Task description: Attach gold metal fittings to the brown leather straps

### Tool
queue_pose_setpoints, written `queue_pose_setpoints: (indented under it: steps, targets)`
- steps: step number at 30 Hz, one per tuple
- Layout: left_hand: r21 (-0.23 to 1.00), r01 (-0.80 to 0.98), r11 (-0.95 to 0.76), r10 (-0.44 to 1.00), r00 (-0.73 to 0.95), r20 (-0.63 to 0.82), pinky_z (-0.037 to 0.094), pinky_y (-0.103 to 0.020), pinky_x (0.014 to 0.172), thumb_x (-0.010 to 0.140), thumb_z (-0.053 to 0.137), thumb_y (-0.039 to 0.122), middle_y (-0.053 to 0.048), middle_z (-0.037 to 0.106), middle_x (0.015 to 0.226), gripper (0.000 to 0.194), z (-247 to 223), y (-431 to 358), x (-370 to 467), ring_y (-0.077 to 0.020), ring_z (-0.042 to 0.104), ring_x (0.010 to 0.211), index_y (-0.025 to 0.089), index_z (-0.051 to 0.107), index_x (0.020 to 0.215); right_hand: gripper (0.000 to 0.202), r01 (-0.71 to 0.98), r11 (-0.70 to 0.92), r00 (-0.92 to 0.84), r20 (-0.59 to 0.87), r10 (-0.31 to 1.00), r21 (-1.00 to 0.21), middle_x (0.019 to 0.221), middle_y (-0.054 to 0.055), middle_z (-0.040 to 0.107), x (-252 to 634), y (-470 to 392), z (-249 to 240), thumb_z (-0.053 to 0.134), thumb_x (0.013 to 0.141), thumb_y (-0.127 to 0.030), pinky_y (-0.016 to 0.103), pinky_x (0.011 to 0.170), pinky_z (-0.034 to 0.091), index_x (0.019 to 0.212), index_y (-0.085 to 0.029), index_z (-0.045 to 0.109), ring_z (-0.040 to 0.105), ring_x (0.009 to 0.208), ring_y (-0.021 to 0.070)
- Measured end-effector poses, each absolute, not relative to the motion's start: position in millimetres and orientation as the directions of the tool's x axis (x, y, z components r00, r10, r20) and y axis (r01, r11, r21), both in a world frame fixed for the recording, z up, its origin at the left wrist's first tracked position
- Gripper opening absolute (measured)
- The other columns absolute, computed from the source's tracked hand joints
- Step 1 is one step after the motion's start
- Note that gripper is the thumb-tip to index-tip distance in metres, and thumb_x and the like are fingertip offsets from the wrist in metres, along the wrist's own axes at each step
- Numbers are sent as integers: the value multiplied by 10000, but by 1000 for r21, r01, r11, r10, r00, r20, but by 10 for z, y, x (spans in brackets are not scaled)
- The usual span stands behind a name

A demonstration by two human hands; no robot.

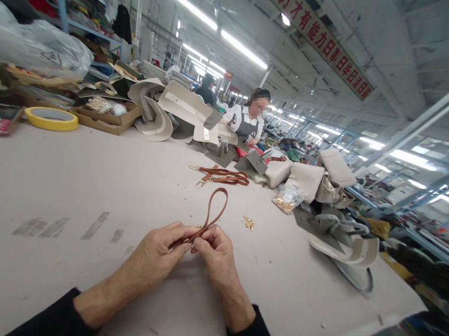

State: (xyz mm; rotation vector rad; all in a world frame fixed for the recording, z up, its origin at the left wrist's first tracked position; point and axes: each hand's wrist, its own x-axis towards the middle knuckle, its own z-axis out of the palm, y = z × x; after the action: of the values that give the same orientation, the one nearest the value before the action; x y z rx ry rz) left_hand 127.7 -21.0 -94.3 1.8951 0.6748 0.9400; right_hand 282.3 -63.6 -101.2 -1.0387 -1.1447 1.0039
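Observation:
A thin brown leather strap [217, 193] is held between both my hands, with a loop of it standing up above the fingers. My left hand [164, 246] pinches the strap from the left. From the other side, my right hand [216, 244] grips it close to the left fingertips; whatever small piece sits between the fingertips is hidden. A bit of gold metal shows just behind the strap. To the right lies a small pile of gold-coloured metal pieces [248, 222]. Finished-looking brown straps with gold clasps [225, 176] rest farther back on the table.
Yellow tape [51, 118] and a cardboard box [109, 119] stand at the back left. Beige curved panels [184, 102] are heaped behind. A bag of gold pieces [285, 201], beige bags [305, 178] and a curved panel [351, 251] line the right. Another person [246, 118] leans beyond the table.

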Motion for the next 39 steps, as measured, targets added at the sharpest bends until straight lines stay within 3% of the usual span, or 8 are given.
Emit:
queue_pose_setpoints:
  steps: [5, 8, 11, 13, 21, 25, 35, 39]
  targets:
    - [964, -7, -267, 789, 572, 223, 473, -253, 732, 846, 539, 237, -8, 643, 848, 140, -932, -236, 1306, -157, 602, 797, 196, 619, 953, 184, -22, 197, 130, 193, 973, -980, 758, -10, 668, 2865, -611, -940, 715, 715, -228, 264, 665, 476, 743, -193, 537, 603, 691, 132]
    - [995, -87, -52, 813, 575, 93, 486, -254, 612, 863, 500, 299, -2, 617, 808, 159, -932, -234, 1333, -135, 583, 657, 185, 530, 969, 174, 305, 153, 226, 227, 947, -940, 761, -6, 656, 3151, -535, -930, 671, 770, -327, 263, 650, 478, 827, -197, 569, 603, 696, 145]
    - [989, -134, 68, 817, 576, 22, 479, -249, 544, 870, 487, 349, -25, 614, 907, 253, -942, -209, 1339, -133, 596, 634, 186, 469, 1063, 183, 761, -56, 360, 350, 865, -646, 876, 40, 683, 3622, -448, -965, 501, 885, -319, 281, 727, 482, 984, -191, 586, 624, 801, 168]
    - [980, -157, 120, 809, 587, -5, 474, -243, 542, 869, 494, 371, -16, 593, 882, 313, -961, -187, 1336, -124, 584, 626, 180, 471, 1116, 213, 857, -174, 388, 383, 838, -485, 950, 89, 689, 3921, -400, -1002, 461, 893, -252, 322, 796, 462, 1038, -169, 593, 619, 882, 204]
    - [964, -171, 206, 863, 495, -97, 463, -267, 537, 805, 570, 498, -13, 520, 836, 666, -947, -156, 1333, -116, 498, 600, 115, 467, 1339, 236, 933, -284, 349, 369, 861, -221, 850, 101, 662, 4282, -287, -1140, 533, 856, -177, 316, 790, 407, 1042, -194, 677, 590, 854, 230]
    - [968, -156, 194, 857, 507, -89, 411, -245, 536, 841, 526, 515, 9, 500, 705, 603, -895, -171, 1288, -124, 465, 608, 123, 543, 1300, 245, 949, -264, 310, 367, 877, -171, 836, 103, 653, 4269, -262, -1143, 516, 872, -188, 319, 796, 402, 1048, -203, 687, 588, 858, 231]
    - [952, -158, 261, 880, 444, -168, 230, -209, 459, 681, 687, 373, 44, 532, 588, 478, -783, -171, 1297, -82, 401, 502, 110, 638, 1077, 237, 935, -184, 289, 355, 889, -302, 821, 50, 690, 4380, -201, -1171, 525, 799, -177, 313, 737, 449, 974, -206, 682, 609, 802, 207]
    - [967, -147, 206, 906, 401, -132, 266, -209, 457, 649, 702, 348, 41, 564, 579, 321, -756, -184, 1307, -80, 414, 492, 135, 654, 885, 196, 916, -146, 291, 368, 883, -374, 784, 51, 681, 4375, -195, -1165, 531, 785, -195, 339, 733, 449, 906, -203, 685, 601, 796, 222]
